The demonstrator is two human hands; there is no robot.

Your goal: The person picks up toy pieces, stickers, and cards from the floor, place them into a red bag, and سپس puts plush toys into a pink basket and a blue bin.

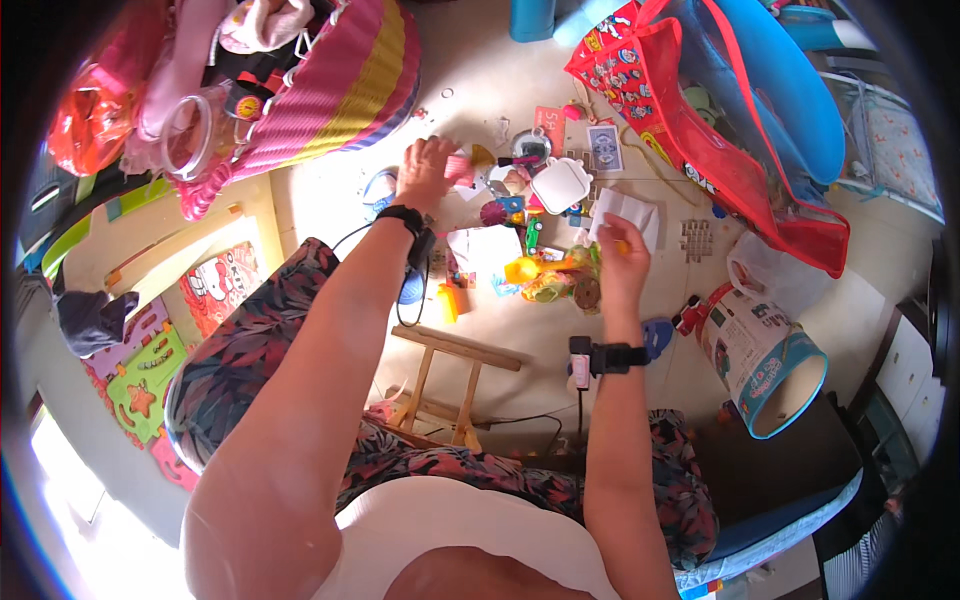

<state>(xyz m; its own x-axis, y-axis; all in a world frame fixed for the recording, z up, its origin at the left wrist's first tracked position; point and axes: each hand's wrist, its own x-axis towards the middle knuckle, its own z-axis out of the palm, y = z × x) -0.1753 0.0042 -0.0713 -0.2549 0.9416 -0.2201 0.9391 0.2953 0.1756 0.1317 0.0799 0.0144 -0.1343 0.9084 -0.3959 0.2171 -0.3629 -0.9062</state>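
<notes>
Curling, the right hand (627, 260) seemingly pinches something yellow (622, 247) near a lettered tub (748, 348); the left hand (424, 172) has fingers (432, 150) apart.

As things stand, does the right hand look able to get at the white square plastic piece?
Probably yes. The right hand is close by, and the white square plastic piece shows nothing lying over it. I cannot tell whether the hand already holds something small.

The toy car (533, 235) is green, the bag (345, 85) pink-and-yellow striped.
</notes>
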